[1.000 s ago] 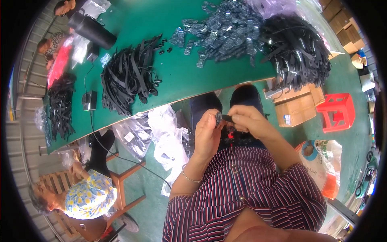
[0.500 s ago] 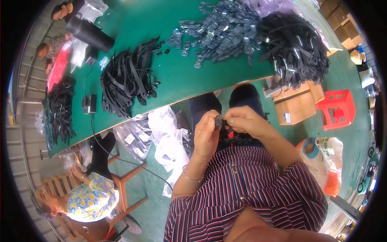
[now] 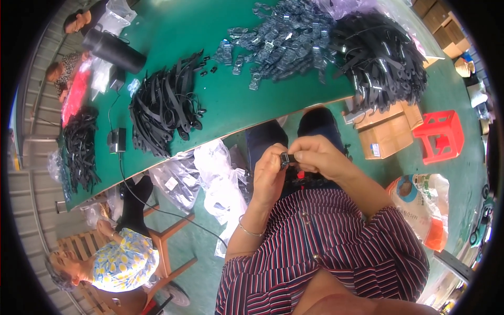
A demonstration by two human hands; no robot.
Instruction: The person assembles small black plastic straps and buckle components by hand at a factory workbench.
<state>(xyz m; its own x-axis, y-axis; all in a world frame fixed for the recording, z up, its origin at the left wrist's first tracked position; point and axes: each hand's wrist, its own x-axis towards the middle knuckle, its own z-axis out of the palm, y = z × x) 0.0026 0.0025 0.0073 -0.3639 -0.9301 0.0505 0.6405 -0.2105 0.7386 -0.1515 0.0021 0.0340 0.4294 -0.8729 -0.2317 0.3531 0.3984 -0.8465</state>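
Observation:
Above my lap, my left hand point(image 3: 269, 173) is closed on a small dark buckle point(image 3: 284, 159), held between thumb and fingers. My right hand point(image 3: 324, 157) comes in from the other side and pinches a short black strap end point(image 3: 292, 157) against the buckle; most of that strap is hidden by my fingers. Farther off on the green table point(image 3: 231, 107) lies a heap of dark, glossy plastic buckles point(image 3: 286, 42). A thick bundle of black straps point(image 3: 386, 60) is heaped to its right, and another bundle of black straps point(image 3: 165, 102) lies to the left.
A black bottle point(image 3: 114, 50) and a black adapter with a cable point(image 3: 116, 140) are on the table's left. Clear plastic bags point(image 3: 215, 173) hang below its edge. Cardboard boxes point(image 3: 386, 139) and a red stool point(image 3: 441, 137) stand right. A co-worker point(image 3: 123, 260) sits at left.
My right fingers have shifted slightly at the buckle, and more of the black piece shows between the hands. The buckle has tilted a little in my left hand.

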